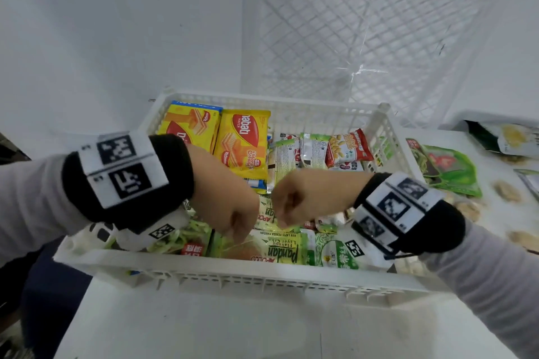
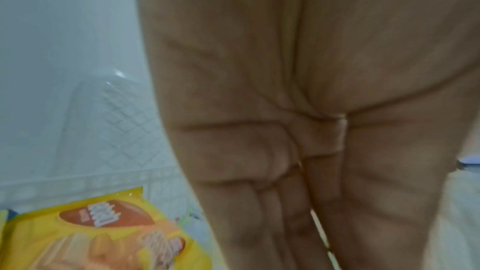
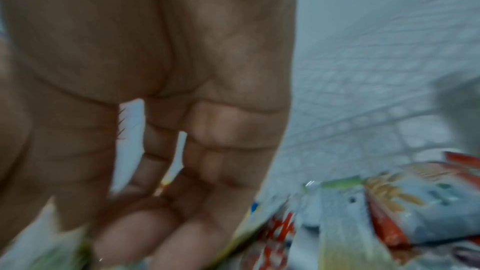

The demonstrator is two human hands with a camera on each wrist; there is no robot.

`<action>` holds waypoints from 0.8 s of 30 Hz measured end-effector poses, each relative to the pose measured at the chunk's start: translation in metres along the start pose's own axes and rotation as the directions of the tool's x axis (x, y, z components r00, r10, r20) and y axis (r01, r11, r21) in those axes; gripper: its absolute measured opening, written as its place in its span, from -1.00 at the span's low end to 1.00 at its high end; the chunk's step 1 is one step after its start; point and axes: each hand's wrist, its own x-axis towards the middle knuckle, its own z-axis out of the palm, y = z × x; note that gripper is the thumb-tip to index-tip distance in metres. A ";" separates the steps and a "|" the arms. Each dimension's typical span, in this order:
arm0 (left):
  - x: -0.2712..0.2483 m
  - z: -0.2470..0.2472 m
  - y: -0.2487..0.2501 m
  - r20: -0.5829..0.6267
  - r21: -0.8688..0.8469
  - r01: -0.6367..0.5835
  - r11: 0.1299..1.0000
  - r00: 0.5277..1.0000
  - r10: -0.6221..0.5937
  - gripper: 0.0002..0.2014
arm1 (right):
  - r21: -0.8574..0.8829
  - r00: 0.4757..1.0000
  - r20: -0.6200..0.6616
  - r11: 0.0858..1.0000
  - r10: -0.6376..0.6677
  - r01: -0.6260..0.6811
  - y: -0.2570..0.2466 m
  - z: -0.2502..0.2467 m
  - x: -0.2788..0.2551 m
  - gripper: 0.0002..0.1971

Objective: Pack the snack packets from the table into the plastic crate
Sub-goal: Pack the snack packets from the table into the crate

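- Both hands reach down into the white plastic crate [image 1: 245, 268], side by side over its near half, knuckles up and fingers pointing down among the packets.
- The left hand [image 1: 230, 201] has its fingers straight and pressed together, as the left wrist view shows [image 2: 272, 202]; the fingertips go down at the top edge of the green Pandan layer cake packet [image 1: 280, 249] lying against the crate's near wall. Whether they pinch it or only touch it cannot be told.
- The right hand [image 1: 303, 198] is loosely curled; in the right wrist view its fingers [image 3: 182, 223] bend inward toward the palm, with packet edges showing around them. That view is blurred, so whether it grasps anything cannot be told.
- In the crate's far-left corner stand two yellow wafer packets [image 1: 243, 143], side by side.
- Toward the far-right side of the crate lies a red-and-white peanut packet [image 1: 348, 147], with small green-and-white sachets [image 1: 297, 151] just beside it.
- More green packets [image 1: 449, 169] lie on the table [image 1: 204, 329] outside the crate's right wall.
- A second, lattice-walled white crate [image 1: 364, 35] stands behind the first.
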 end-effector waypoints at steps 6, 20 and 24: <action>-0.002 -0.038 -0.008 -0.543 -0.217 -0.131 0.967 0.840 -0.008 -0.79 | 0.477 0.805 -0.376 0.841 0.458 -0.255 0.048 -0.038 -0.003 -0.94; 0.078 -0.065 -0.007 -0.453 0.387 0.148 0.910 0.890 0.048 -0.56 | 0.580 0.583 -0.333 0.649 0.741 -0.493 0.070 -0.031 0.009 -0.63; 0.083 -0.062 -0.004 -0.453 0.461 0.194 0.866 0.891 0.041 -0.62 | 0.596 0.596 -0.305 0.637 0.743 -0.490 0.068 -0.030 0.008 -0.67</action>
